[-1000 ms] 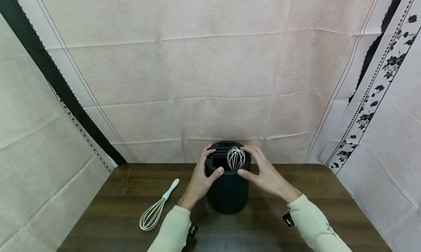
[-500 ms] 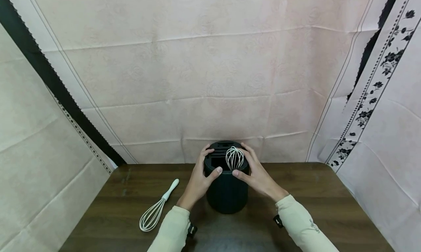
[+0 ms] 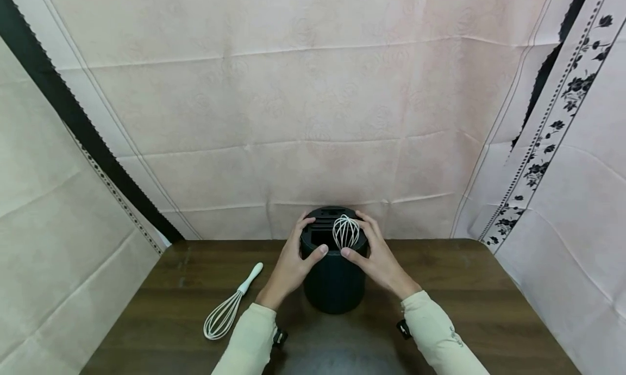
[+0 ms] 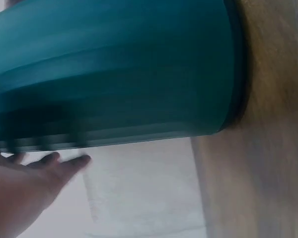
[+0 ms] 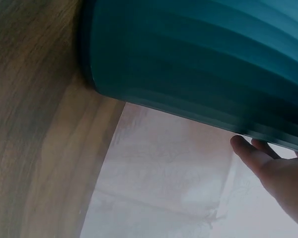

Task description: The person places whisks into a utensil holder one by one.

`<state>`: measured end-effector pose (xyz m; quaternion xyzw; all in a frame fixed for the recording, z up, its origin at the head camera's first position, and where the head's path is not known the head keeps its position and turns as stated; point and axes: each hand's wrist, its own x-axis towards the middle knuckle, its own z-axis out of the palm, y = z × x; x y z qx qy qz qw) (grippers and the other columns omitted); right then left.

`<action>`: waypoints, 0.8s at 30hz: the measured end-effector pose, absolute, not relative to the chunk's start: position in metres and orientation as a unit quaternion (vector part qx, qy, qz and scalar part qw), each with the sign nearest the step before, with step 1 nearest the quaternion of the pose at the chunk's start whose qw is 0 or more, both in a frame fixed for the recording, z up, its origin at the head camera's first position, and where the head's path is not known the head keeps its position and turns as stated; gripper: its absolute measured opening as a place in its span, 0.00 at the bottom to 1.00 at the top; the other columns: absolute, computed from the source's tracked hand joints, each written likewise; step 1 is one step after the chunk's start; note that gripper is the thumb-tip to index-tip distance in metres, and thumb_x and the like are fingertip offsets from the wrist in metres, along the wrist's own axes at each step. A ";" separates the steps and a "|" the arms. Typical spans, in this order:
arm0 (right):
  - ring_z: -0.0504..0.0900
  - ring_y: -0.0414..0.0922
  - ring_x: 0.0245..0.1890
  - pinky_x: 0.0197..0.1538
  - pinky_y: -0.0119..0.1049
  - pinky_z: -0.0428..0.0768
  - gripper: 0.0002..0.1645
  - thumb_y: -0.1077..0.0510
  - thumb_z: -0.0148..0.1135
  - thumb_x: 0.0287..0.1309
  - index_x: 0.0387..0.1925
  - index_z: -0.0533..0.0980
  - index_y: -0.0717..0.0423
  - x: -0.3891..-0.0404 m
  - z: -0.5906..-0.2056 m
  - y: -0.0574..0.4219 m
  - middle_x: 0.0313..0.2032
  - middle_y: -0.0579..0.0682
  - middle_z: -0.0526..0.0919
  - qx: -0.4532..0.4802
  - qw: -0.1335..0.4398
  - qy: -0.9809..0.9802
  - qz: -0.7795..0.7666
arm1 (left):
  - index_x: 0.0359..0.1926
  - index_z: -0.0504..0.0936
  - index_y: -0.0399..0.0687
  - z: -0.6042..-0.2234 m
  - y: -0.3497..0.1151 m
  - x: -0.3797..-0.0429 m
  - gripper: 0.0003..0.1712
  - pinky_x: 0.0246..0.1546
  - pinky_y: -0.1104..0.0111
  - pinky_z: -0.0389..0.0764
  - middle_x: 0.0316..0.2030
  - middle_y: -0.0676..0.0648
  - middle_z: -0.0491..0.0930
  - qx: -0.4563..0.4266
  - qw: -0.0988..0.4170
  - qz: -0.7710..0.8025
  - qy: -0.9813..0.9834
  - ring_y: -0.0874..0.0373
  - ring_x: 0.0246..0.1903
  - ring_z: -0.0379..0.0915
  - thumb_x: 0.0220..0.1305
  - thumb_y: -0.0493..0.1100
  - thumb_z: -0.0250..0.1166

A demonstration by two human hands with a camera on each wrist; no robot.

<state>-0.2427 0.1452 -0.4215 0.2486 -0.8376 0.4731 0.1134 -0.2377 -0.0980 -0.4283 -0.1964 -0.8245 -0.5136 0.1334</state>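
A dark green cylindrical utensil holder (image 3: 334,288) stands upright at the table's far edge, with a slotted black top. One white whisk (image 3: 345,231) stands in it, wire end up; its handle is hidden inside. My left hand (image 3: 289,263) holds the holder's left side at the rim, thumb on the front and fingers round the side. On the opposite side my right hand (image 3: 379,261) grips the rim the same way, its thumb just below the whisk's wires. Both wrist views show the holder's smooth wall (image 4: 139,64) and base on the wood.
Left of the holder, a second white whisk (image 3: 227,310) lies on the brown wooden table (image 3: 455,293), handle pointing away. A pale cloth (image 3: 303,108) hangs right behind the table, with more cloth panels at both sides.
My right hand has shifted slightly left along the holder's rim, its thumb now nearer the front middle. The left hand keeps its place. The whole view has shifted a little.
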 end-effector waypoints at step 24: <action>0.56 0.61 0.79 0.72 0.72 0.62 0.41 0.40 0.65 0.72 0.78 0.61 0.44 -0.245 -0.423 0.143 0.83 0.47 0.47 0.235 0.118 -0.843 0.469 | 0.18 0.66 0.57 -0.401 -0.157 -0.181 0.28 0.17 0.71 0.60 0.13 0.59 0.59 -0.123 0.324 -0.402 -0.848 0.67 0.13 0.53 0.80 0.49 0.61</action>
